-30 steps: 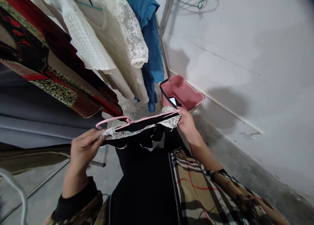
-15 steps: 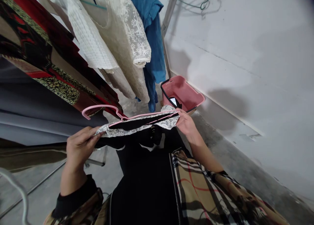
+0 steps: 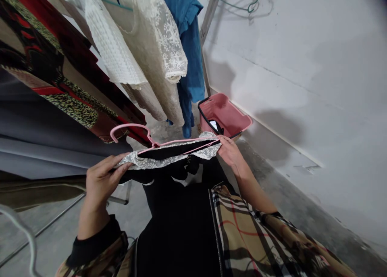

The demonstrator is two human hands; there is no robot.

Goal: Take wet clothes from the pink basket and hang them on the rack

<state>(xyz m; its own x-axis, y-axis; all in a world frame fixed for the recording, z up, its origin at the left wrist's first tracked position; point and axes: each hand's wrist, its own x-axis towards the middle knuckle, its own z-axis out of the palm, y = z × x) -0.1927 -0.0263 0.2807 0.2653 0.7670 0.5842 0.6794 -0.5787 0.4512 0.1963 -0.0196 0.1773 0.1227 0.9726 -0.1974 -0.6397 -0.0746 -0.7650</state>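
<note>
A black garment with white lace trim (image 3: 169,161) is stretched between my hands on a pink hanger (image 3: 142,136). My left hand (image 3: 101,182) pinches the garment's left shoulder, fingers closed on the lace. My right hand (image 3: 231,152) grips the right shoulder together with the hanger's end. The hanger's hook curls up to the left, above the garment. The rest of the black cloth hangs down in front of my body.
Clothes hang on a rack at left: a red patterned piece (image 3: 54,75), white lace tops (image 3: 145,43), a blue garment (image 3: 189,55). A pink basket (image 3: 225,115) stands on the concrete floor by the white wall. A green hanger (image 3: 242,3) hangs above.
The hanger's hook has swung up and to the left, then back a little to the right. Both hands stay on the garment's shoulders.
</note>
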